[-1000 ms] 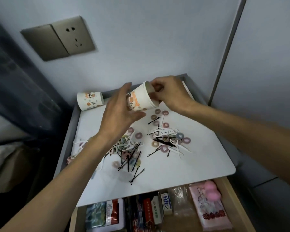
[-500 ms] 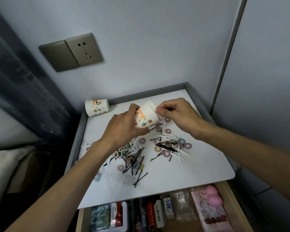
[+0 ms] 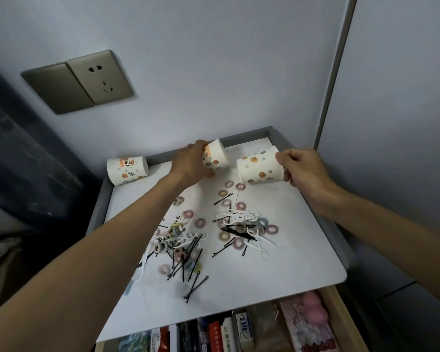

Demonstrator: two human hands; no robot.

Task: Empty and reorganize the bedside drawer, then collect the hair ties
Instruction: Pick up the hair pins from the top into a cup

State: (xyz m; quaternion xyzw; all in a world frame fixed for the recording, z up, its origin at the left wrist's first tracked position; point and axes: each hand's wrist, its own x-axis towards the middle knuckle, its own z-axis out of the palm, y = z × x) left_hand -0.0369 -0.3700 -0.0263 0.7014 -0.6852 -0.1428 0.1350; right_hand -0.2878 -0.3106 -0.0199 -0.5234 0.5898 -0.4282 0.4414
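A person's left hand (image 3: 191, 162) and right hand (image 3: 304, 168) each hold a patterned paper cup over the back of a white-topped bedside desk (image 3: 290, 262). The left fingers (image 3: 207, 174) are curled round the left cup (image 3: 217, 156), which is tilted close to the grey raised rim (image 3: 249, 137) along the wall. The right fingers (image 3: 286, 175) and thumb pinch the wide end of the right cup (image 3: 259, 167), which is turned on its side with its narrow base pointing toward the other cup. The two cups are near each other but apart. Whether either touches the desk cannot be told.

A third cup (image 3: 127, 170) of the same dotted print lies on its side in the back left corner, against the rim.

The hair ties (image 3: 200, 223), small pastel rings, lie loose on the desk in two rough heaps, one under the left forearm and one nearer the middle, with a few strays just below the held cups. Mixed among them are black bobby pins (image 3: 196, 288) and white floss picks (image 3: 262, 246).

Below the front edge of the desk the wooden drawer (image 3: 341, 318) stands open. It holds a row of small boxes (image 3: 243, 326) and a pink printed packet (image 3: 310, 329). A bronze wall socket (image 3: 101, 78) sits on the pale wall above, and a dark curtain (image 3: 15, 161) hangs to the left.
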